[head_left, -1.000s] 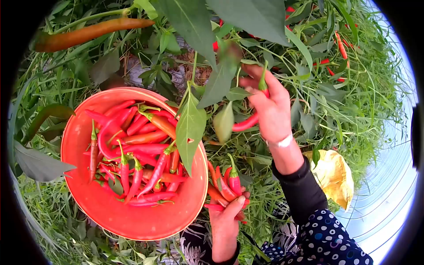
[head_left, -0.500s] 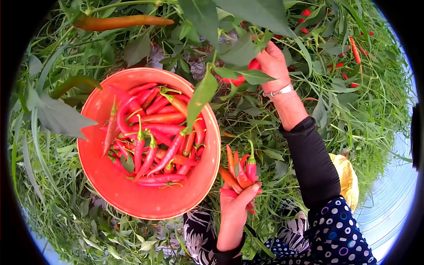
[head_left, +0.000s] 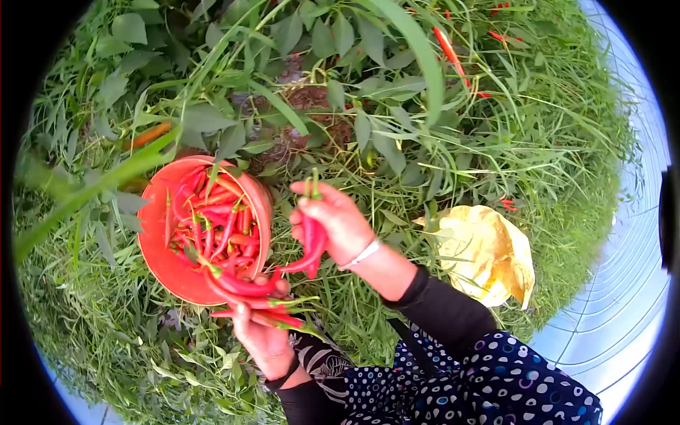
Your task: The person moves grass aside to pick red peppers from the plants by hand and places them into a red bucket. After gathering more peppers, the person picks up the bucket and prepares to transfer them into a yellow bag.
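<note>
My left hand [head_left: 261, 338] is closed around several red chili peppers [head_left: 244, 287] at the near right edge of the red bucket [head_left: 157, 249]. Some of their green stems point right; one pepper's stem points up over the rim. Just to the right, my right hand [head_left: 340, 225], with a silver bracelet at the wrist, pinches red chili peppers [head_left: 313, 241] near their green stems. Their tips hang down close to the bunch in the left hand. Inside the bucket lies a heap of red and orange-red chili peppers [head_left: 221, 221].
Pepper plants and long grass surround the bucket. Red chili peppers [head_left: 450, 51] hang among leaves at the upper right, and an orange one [head_left: 150, 135] shows at left. A crumpled yellow bag [head_left: 485, 251] lies right of my arm. Blurred grass blades cross the left foreground.
My right hand has come from the plant to beside the bucket, holding chili peppers. My left hand has moved left to the bucket's edge with its bunch. The camera view has shifted.
</note>
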`<state>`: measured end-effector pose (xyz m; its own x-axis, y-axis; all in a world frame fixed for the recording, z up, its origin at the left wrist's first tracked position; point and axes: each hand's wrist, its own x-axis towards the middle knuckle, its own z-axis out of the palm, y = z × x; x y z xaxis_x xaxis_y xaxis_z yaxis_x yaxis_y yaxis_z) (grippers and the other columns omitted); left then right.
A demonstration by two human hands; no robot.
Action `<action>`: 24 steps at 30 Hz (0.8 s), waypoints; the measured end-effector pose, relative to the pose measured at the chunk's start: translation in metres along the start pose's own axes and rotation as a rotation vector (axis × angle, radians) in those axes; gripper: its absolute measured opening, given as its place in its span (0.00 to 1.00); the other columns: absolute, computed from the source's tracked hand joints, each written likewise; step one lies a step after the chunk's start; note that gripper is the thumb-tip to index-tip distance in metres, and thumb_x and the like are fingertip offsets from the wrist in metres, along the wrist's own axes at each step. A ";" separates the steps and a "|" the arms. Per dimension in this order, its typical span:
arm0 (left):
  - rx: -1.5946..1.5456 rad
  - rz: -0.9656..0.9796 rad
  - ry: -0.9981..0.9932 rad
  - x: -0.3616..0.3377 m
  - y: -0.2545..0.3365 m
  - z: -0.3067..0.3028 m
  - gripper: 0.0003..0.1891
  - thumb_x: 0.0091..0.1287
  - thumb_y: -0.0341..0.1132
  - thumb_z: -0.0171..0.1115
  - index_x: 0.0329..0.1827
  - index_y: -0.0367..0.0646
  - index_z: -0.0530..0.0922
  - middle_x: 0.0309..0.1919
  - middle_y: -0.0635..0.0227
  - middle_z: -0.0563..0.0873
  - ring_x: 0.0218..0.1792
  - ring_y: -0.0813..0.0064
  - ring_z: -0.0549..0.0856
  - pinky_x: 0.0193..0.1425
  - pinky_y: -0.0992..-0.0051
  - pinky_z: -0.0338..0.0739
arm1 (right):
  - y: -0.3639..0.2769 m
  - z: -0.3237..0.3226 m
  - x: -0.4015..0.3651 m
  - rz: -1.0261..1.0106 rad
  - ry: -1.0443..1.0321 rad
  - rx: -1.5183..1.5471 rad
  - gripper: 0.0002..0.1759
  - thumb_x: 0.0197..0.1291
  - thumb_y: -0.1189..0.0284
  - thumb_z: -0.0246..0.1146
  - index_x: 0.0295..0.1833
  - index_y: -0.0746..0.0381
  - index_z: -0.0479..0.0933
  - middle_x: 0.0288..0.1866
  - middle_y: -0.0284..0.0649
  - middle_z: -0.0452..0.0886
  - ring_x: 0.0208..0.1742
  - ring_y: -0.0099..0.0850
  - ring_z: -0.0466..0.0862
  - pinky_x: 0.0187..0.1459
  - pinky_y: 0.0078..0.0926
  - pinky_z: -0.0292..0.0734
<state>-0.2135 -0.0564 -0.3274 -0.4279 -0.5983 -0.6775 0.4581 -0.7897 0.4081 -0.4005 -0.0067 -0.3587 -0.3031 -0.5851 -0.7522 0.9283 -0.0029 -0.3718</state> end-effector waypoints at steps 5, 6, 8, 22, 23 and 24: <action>0.092 0.011 -0.040 0.028 0.068 -0.034 0.29 0.61 0.50 0.58 0.62 0.44 0.65 0.59 0.60 0.71 0.57 0.57 0.73 0.56 0.52 0.66 | 0.055 0.059 0.021 -0.340 -0.021 -0.473 0.34 0.56 0.66 0.59 0.66 0.69 0.58 0.54 0.50 0.74 0.54 0.37 0.76 0.58 0.26 0.67; 0.103 0.010 -0.053 0.029 0.073 -0.027 0.29 0.61 0.50 0.58 0.62 0.44 0.65 0.59 0.60 0.71 0.57 0.57 0.73 0.56 0.52 0.66 | 0.050 0.063 0.018 -0.437 0.015 -0.623 0.37 0.55 0.64 0.59 0.67 0.70 0.56 0.57 0.52 0.73 0.57 0.39 0.74 0.61 0.26 0.64; 0.220 0.011 0.444 0.026 0.078 -0.015 0.30 0.61 0.53 0.57 0.62 0.47 0.64 0.60 0.61 0.69 0.57 0.56 0.72 0.52 0.57 0.66 | 0.028 0.051 0.001 -0.570 0.072 -0.751 0.33 0.54 0.66 0.60 0.64 0.68 0.62 0.57 0.51 0.73 0.59 0.40 0.73 0.62 0.28 0.64; 0.836 -0.423 0.277 -0.092 -0.011 0.000 0.27 0.60 0.40 0.61 0.61 0.40 0.67 0.51 0.61 0.79 0.49 0.70 0.80 0.36 0.78 0.70 | -0.149 -0.247 -0.180 0.087 1.112 -2.022 0.44 0.41 0.65 0.70 0.66 0.48 0.59 0.69 0.41 0.55 0.66 0.44 0.63 0.58 0.52 0.63; 0.848 -0.424 0.281 -0.096 -0.013 0.001 0.27 0.60 0.40 0.61 0.61 0.40 0.67 0.51 0.61 0.79 0.49 0.70 0.80 0.36 0.78 0.70 | -0.144 -0.273 -0.186 0.150 1.076 -1.988 0.41 0.44 0.66 0.68 0.66 0.49 0.59 0.65 0.45 0.61 0.61 0.46 0.68 0.54 0.50 0.68; 0.875 -0.439 0.279 -0.100 -0.015 0.002 0.26 0.60 0.39 0.60 0.60 0.41 0.68 0.50 0.61 0.80 0.48 0.71 0.81 0.36 0.78 0.70 | -0.133 -0.302 -0.192 0.212 1.041 -1.950 0.38 0.47 0.67 0.65 0.66 0.50 0.60 0.62 0.49 0.66 0.56 0.48 0.73 0.50 0.47 0.72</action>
<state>-0.1795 0.0147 -0.2644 -0.1732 -0.2671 -0.9480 -0.4744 -0.8209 0.3180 -0.5308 0.3513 -0.3289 -0.8441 0.0434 -0.5344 -0.1461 0.9404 0.3072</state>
